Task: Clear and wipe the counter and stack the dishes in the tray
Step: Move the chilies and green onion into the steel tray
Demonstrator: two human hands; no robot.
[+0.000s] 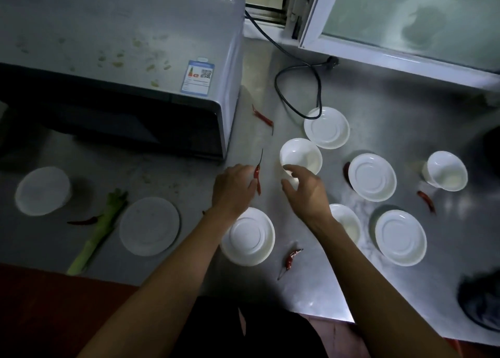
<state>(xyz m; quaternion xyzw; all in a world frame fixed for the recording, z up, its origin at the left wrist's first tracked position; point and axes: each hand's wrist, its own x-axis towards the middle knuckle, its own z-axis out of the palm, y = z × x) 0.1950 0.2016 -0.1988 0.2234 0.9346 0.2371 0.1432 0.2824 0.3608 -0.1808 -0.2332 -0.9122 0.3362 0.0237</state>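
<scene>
My left hand [232, 187] pinches a dried red chili [257, 177] just left of a white bowl [304, 153] at the middle of the steel counter [392, 130]. My right hand [304, 192] curls round that bowl's near wall, thumb below and fingers at the rim. Several white plates lie around: one behind [326, 127], one to the right [372, 177], one front right [400, 237], one under my left wrist [247, 236], one further left [149, 226]. Another bowl [446, 171] stands far right, and a third [347, 222] is partly hidden by my right forearm.
A microwave [121, 60] fills the back left, its black cable [297, 87] looping onto the counter. Loose chilies [262, 116] [426, 200] [290, 259] [81, 220] and a green stalk [97, 230] lie about. A white tub [42, 191] sits far left; a dark object [481, 303] at the right edge.
</scene>
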